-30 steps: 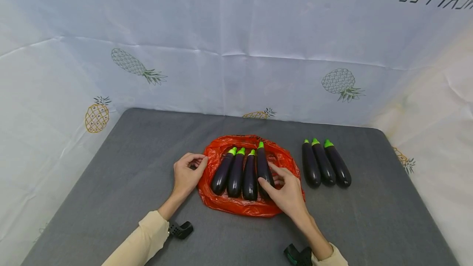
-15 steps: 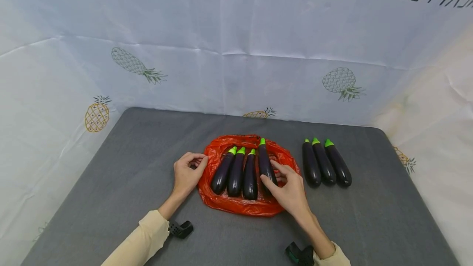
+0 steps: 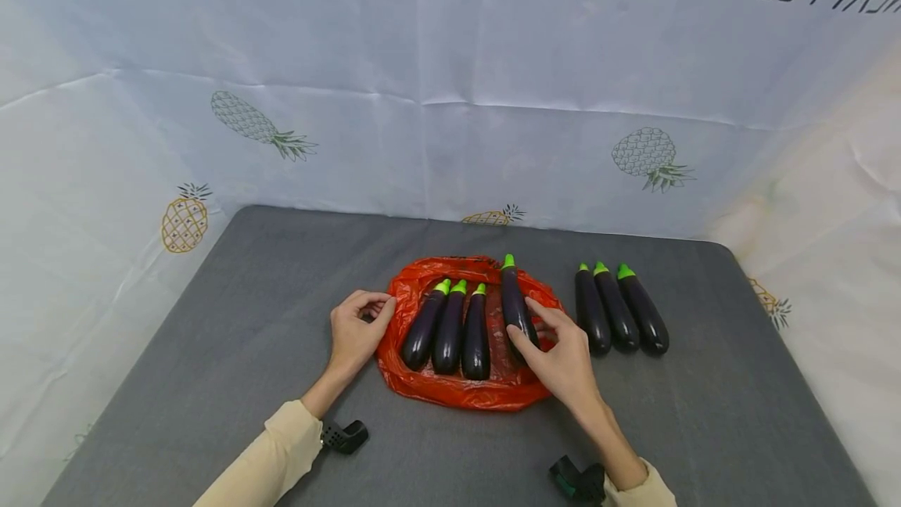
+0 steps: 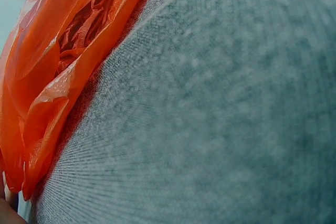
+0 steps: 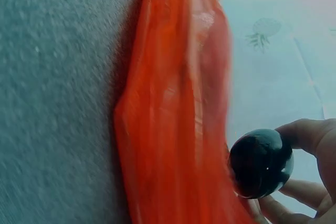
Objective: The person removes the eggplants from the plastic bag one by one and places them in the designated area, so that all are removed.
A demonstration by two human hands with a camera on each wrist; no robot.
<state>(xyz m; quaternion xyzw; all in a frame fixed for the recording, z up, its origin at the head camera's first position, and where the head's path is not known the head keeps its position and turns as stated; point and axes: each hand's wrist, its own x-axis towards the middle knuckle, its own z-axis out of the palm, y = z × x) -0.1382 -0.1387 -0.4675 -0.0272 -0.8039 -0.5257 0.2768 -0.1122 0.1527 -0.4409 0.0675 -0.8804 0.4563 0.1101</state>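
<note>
A red plastic bag (image 3: 461, 397) lies spread with its rim rolled out. Three dark purple eggplants (image 3: 448, 335) with green tips lie side by side in it. My right hand (image 3: 563, 354) grips another eggplant (image 3: 516, 303) near its thick end, thumb on one side and fingers on the other, over the bag's right part. Its rounded end (image 5: 261, 163) shows between the thumb and fingers in the right wrist view. At the bag's left rim, my left hand (image 3: 357, 331) pinches the plastic (image 4: 44, 145) between thumb and fingers; most of that hand is outside the left wrist view.
Right of the bag, three more eggplants (image 3: 619, 311) lie in a row on the grey tabletop (image 3: 690, 429). A white cloth with pineapple prints (image 3: 450, 147) hangs behind the table and along its sides.
My right hand has lifted the eggplant away from the other three, moving it right and slightly toward the back. The left hand stays at the bag's rim.
</note>
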